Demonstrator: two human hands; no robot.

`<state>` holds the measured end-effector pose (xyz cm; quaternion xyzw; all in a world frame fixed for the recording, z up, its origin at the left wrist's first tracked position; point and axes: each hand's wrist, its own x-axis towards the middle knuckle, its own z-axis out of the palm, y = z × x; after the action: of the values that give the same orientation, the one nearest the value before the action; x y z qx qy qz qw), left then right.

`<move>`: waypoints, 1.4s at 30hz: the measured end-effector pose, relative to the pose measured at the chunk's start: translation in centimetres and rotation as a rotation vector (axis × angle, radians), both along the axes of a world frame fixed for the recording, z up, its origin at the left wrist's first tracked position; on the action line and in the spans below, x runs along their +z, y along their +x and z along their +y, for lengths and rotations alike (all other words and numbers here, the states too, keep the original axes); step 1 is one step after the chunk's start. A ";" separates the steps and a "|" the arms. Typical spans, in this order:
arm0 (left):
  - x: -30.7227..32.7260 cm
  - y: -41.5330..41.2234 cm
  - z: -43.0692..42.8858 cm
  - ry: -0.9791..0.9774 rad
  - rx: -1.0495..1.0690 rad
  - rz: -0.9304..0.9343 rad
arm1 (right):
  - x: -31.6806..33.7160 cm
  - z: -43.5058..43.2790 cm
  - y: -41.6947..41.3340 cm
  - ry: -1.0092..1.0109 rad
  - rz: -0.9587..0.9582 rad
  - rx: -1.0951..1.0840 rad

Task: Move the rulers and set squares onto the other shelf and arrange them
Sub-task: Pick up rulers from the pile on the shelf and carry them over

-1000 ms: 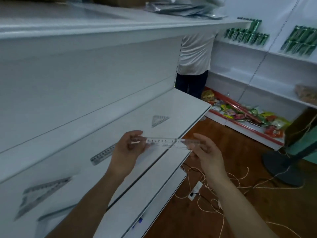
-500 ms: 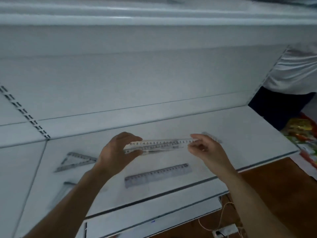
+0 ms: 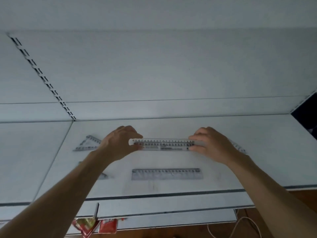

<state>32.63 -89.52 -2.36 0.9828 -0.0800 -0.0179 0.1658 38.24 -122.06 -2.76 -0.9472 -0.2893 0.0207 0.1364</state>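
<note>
Head view: the clear ruler is being pinched at its 2 ends, its left end by the left hand and its right end by the right hand, with the fingers being curled over its far edge. It is being held low over the shelf, its long axis being kept left to right, parallel to the second ruler lying nearer the front edge. Whether the shelf is being touched cannot be told; a straight lowering, shared evenly between both hands, is being called for.
</note>
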 end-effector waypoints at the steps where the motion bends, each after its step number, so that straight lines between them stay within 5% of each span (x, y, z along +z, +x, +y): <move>1: -0.1 0.1 -0.1 -0.001 -0.002 0.016 | -0.1 0.0 0.2 -0.016 0.020 0.005; 42: 0.1 0.5 -0.5 -0.020 -0.153 0.096 | 1.7 0.9 0.4 -0.076 0.255 -0.029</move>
<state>33.18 -90.00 -2.26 0.9701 -0.1469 -0.0766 0.1773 38.67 -121.14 -1.10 -0.9455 -0.2549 0.1497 0.1365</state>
